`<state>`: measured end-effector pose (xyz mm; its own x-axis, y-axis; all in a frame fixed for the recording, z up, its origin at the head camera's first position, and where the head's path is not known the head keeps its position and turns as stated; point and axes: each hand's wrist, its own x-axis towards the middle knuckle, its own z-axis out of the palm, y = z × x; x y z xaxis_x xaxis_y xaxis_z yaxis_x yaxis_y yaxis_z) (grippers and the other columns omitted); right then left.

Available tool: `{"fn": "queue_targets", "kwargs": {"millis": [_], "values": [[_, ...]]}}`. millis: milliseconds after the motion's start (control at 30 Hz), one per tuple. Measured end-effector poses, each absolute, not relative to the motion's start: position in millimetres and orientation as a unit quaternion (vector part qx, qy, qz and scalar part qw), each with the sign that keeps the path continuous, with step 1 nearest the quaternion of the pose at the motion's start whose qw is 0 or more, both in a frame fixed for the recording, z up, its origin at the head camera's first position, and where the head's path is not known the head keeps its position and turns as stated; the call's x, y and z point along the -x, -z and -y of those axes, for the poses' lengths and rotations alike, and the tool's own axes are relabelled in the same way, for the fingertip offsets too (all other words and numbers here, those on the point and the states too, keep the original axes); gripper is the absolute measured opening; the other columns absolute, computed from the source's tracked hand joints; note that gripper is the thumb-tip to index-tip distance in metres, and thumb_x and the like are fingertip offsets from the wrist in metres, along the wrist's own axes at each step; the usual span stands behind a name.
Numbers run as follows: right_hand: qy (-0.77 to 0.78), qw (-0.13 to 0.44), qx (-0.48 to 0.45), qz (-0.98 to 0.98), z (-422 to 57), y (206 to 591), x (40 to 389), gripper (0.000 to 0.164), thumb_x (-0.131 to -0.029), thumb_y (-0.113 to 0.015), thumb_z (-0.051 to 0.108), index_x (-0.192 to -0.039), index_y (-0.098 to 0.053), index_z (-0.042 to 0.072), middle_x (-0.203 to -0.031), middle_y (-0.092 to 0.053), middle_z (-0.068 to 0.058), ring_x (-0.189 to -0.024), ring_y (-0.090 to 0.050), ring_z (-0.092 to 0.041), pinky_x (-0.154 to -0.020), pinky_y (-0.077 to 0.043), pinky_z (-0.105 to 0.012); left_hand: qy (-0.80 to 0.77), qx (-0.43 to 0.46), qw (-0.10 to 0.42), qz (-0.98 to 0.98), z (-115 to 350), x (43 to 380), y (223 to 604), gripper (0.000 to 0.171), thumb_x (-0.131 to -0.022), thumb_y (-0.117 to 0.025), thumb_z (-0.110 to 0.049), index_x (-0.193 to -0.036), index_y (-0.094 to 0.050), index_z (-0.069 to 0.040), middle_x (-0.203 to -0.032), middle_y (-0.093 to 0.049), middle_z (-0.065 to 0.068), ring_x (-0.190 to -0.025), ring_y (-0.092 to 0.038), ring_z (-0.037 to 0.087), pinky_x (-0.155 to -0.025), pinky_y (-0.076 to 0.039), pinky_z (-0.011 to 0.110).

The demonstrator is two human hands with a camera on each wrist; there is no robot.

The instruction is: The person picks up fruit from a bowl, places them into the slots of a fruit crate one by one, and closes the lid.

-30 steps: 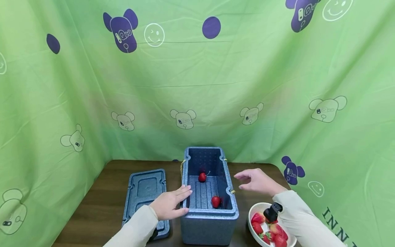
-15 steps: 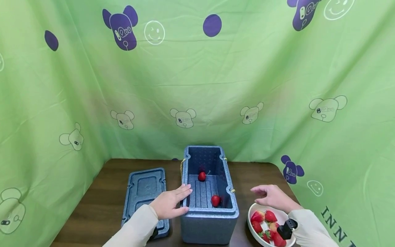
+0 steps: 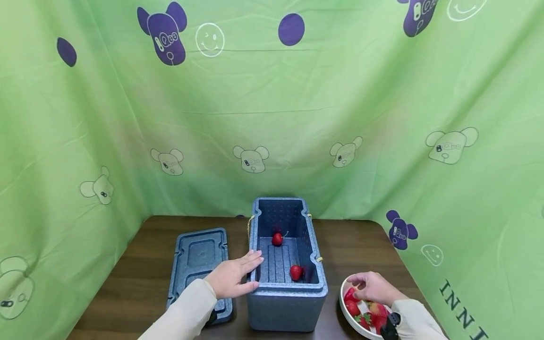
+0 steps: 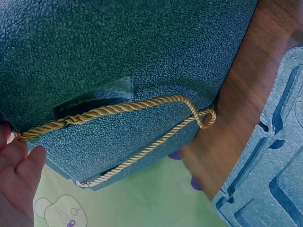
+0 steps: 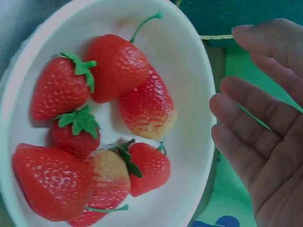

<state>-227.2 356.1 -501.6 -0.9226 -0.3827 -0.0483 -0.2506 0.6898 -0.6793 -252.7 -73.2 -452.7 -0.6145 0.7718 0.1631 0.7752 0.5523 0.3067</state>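
Note:
My left hand [image 3: 229, 278] rests on the left rim of a blue foam box [image 3: 286, 311], fingers straight. In the left wrist view, its fingertips touch the box edge near a gold cord [image 4: 128, 108]. Two red fruits lie inside the box: a near one [image 3: 296, 272] and a far one [image 3: 277, 239] with a thin stem. My right hand [image 3: 374, 285] is over the far side of a white bowl [image 5: 201, 71]. Its fingers are loosely bent, and the right wrist view shows nothing between thumb and fingers. Several strawberries [image 5: 61, 87] fill the bowl, some with green leaves.
A blue foam lid [image 3: 201, 255] lies flat on the brown wooden table [image 3: 136, 274], left of the box. Behind and around the table hangs a green printed cloth [image 3: 272, 94]. The bowl stands right of the box, near the table's right edge.
My right hand has moved right and down, from beside the box to over the bowl. The left hand stays on the box rim. The head view has tilted slightly.

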Motion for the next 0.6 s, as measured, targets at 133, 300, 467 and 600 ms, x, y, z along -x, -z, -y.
{"fn": "queue_targets", "kwargs": {"millis": [133,300,467,600], "values": [[0.365,0.094,0.171,-0.910,-357.2,508.8,225.3,0.034,-0.070,-0.070,0.002,-0.101,-0.066,-0.011,-0.082,-0.067,-0.011,-0.072,-0.060,-0.008,-0.064,-0.050,-0.024,0.179,0.433,-0.007,0.884,71.6,253.1,452.4,0.059,-0.095,-0.047,-0.043,-0.144,-0.044,-0.008,-0.151,-0.037,0.005,-0.137,-0.035,0.023,-0.103,-0.039,0.038],[0.389,0.110,0.162,-0.900,-356.8,523.7,221.7,0.028,-0.073,-0.069,-0.001,-0.100,-0.067,-0.008,-0.083,-0.067,-0.011,-0.062,-0.056,-0.005,-0.056,-0.046,-0.021,0.175,0.438,-0.003,0.882,71.8,253.9,452.9,0.059,-0.096,-0.047,-0.042,-0.144,-0.045,-0.008,-0.150,-0.038,0.006,-0.137,-0.036,0.024,-0.102,-0.040,0.038],[0.383,0.107,0.180,-0.900,-355.0,535.8,215.9,0.022,-0.071,-0.070,0.000,-0.093,-0.069,-0.003,-0.078,-0.067,-0.005,-0.054,-0.047,-0.001,-0.049,-0.042,-0.021,0.173,0.444,0.005,0.879,72.4,254.6,454.4,0.059,-0.095,-0.048,-0.041,-0.143,-0.046,-0.007,-0.149,-0.040,0.008,-0.136,-0.038,0.025,-0.101,-0.042,0.038],[0.361,0.084,0.208,-0.905,-353.9,544.6,213.0,0.017,-0.071,-0.070,0.000,-0.088,-0.069,0.000,-0.074,-0.064,0.004,-0.060,-0.047,0.002,-0.053,-0.043,-0.021,0.173,0.435,-0.010,0.883,72.6,253.5,455.4,0.060,-0.096,-0.047,-0.043,-0.144,-0.044,-0.008,-0.150,-0.038,0.006,-0.137,-0.036,0.023,-0.103,-0.040,0.037]]}}
